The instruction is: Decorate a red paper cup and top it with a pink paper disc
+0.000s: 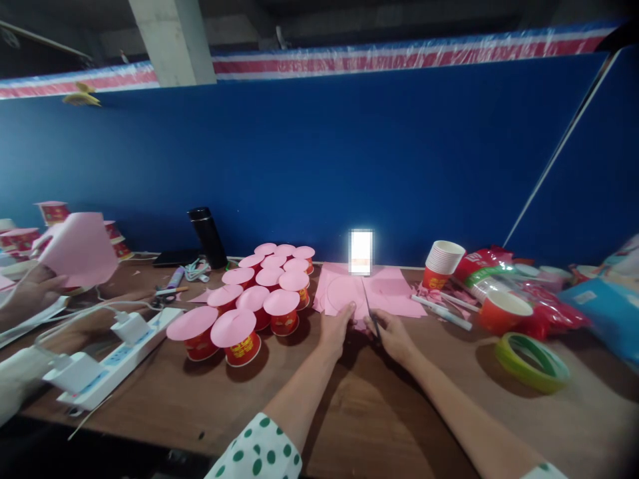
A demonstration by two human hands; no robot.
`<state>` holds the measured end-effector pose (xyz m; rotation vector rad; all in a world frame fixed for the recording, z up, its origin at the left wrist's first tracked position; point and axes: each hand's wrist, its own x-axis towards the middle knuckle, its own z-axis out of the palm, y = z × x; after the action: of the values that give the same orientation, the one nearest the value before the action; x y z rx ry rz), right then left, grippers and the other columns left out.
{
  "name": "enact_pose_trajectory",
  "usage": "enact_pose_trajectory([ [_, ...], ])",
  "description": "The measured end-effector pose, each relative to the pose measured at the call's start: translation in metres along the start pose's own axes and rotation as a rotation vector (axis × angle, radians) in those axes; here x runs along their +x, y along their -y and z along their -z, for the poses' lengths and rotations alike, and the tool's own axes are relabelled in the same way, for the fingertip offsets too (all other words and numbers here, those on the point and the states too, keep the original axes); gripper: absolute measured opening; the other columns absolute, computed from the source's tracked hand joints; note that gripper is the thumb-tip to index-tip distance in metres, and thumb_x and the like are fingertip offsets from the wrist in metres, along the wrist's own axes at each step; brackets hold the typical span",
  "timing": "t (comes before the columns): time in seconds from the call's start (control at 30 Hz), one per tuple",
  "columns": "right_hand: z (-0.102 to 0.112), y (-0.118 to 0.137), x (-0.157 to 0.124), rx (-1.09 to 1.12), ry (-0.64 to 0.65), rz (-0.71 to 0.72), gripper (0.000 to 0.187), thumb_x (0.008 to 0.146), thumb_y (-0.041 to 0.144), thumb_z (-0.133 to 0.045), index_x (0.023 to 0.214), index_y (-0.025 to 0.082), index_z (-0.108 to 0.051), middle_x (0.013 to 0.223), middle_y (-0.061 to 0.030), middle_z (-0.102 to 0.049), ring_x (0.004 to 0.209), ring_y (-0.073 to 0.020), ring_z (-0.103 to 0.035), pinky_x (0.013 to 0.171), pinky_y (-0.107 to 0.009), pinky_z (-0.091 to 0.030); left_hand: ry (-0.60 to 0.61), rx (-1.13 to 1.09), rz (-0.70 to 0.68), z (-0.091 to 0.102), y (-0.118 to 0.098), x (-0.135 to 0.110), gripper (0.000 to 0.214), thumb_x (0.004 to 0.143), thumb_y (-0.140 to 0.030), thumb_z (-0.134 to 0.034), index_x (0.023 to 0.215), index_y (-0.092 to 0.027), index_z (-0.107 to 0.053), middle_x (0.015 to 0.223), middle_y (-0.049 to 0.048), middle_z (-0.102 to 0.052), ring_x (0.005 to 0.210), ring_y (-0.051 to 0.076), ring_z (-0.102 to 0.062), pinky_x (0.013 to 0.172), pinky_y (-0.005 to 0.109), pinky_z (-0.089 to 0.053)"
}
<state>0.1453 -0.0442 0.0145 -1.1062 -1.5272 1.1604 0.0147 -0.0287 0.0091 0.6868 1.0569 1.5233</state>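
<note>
My left hand pinches the near edge of a pink paper sheet that lies on the wooden table. My right hand is closed on dark scissors, whose blades point away from me into the pink paper. More pink sheets lie just behind. A cluster of several red paper cups topped with pink paper discs stands to the left of my hands.
A white power strip with plugs lies at left. Another person's hand holds pink paper at far left. A black flask, stacked cups, a green tape roll and plastic bags are around.
</note>
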Motion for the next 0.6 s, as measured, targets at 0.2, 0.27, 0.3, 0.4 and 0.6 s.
enact_pose_trajectory([
  [0.2, 0.0008, -0.0012, 0.0, -0.007, -0.001, -0.007, 0.039, 0.072, 0.048, -0.064, 0.094, 0.016, -0.062, 0.055, 0.0041, -0.05, 0.046, -0.009, -0.041, 0.042, -0.02, -0.033, 0.006, 0.016, -0.014, 0.0003, 0.0004, -0.0001, 0.045, 0.052, -0.04, -0.081, 0.08, -0.01, -0.063, 0.055, -0.0002, -0.059, 0.045, 0.01, -0.052, 0.042, 0.022, -0.043],
  [0.27, 0.0008, -0.0011, 0.0, 0.0, 0.001, -0.005, 0.039, 0.072, 0.048, -0.064, 0.094, 0.016, -0.062, 0.055, 0.0043, -0.049, 0.046, -0.0087, -0.04, 0.042, -0.02, -0.032, 0.01, 0.007, -0.012, 0.0002, 0.0006, 0.0, 0.047, 0.052, -0.04, -0.081, 0.083, -0.011, -0.063, 0.057, 0.0, -0.06, 0.045, 0.01, -0.052, 0.041, 0.022, -0.043],
  [0.3, 0.0007, -0.0008, 0.0001, 0.003, 0.003, -0.004, 0.04, 0.073, 0.049, -0.064, 0.094, 0.015, -0.062, 0.054, 0.0043, -0.049, 0.046, -0.0086, -0.04, 0.042, -0.02, -0.032, 0.013, 0.002, -0.011, 0.0002, 0.0007, 0.0, 0.048, 0.052, -0.04, -0.081, 0.085, -0.011, -0.063, 0.058, 0.0002, -0.061, 0.045, 0.01, -0.052, 0.041, 0.021, -0.043],
  [0.4, 0.0007, 0.0007, 0.0, -0.011, -0.003, 0.0, 0.04, 0.072, 0.049, -0.064, 0.092, 0.015, -0.063, 0.055, 0.0041, -0.049, 0.047, -0.0085, -0.04, 0.043, -0.02, -0.032, 0.016, -0.001, -0.012, 0.0006, 0.0014, 0.0006, 0.048, 0.051, -0.04, -0.081, 0.084, -0.01, -0.064, 0.059, 0.0004, -0.061, 0.046, 0.01, -0.053, 0.042, 0.021, -0.044],
  [0.6, 0.001, 0.0032, -0.0005, -0.027, 0.001, 0.004, 0.041, 0.073, 0.049, -0.064, 0.093, 0.013, -0.062, 0.055, 0.0038, -0.048, 0.047, -0.0084, -0.04, 0.043, -0.02, -0.032, 0.007, 0.007, -0.015, 0.0012, 0.0022, 0.0021, 0.048, 0.051, -0.041, -0.081, 0.084, -0.01, -0.064, 0.058, 0.0, -0.061, 0.045, 0.009, -0.052, 0.041, 0.02, -0.042],
])
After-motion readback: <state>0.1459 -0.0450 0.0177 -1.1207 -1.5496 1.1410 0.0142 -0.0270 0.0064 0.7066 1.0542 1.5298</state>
